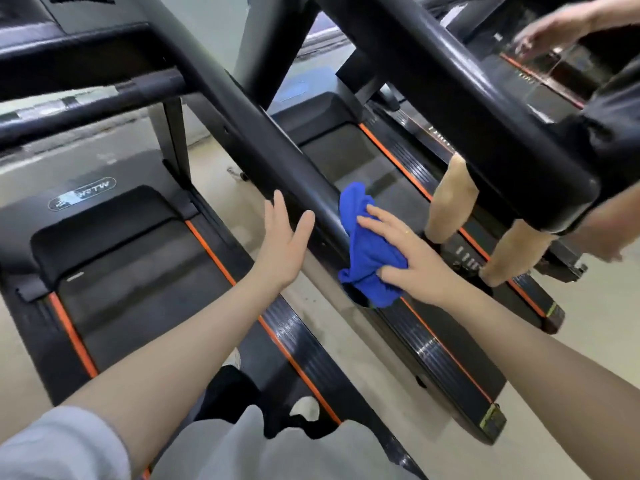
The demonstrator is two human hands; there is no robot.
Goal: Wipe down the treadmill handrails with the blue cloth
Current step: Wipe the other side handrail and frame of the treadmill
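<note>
A black treadmill handrail (263,133) slants from the upper left down to the middle of the view. A bunched blue cloth (363,247) lies over its lower end. My right hand (412,261) presses the cloth against the rail with fingers spread and the thumb tucked into the fabric. My left hand (287,244) hovers just left of the rail with straight fingers and holds nothing. A crossbar with silver grip pads (86,98) runs at the upper left.
Below me lies a treadmill belt (145,289) with orange side stripes. A second treadmill (433,323) stands to the right, its thick handrail (467,109) crossing the top. Another person's legs (450,202) and hand (550,32) are on the right.
</note>
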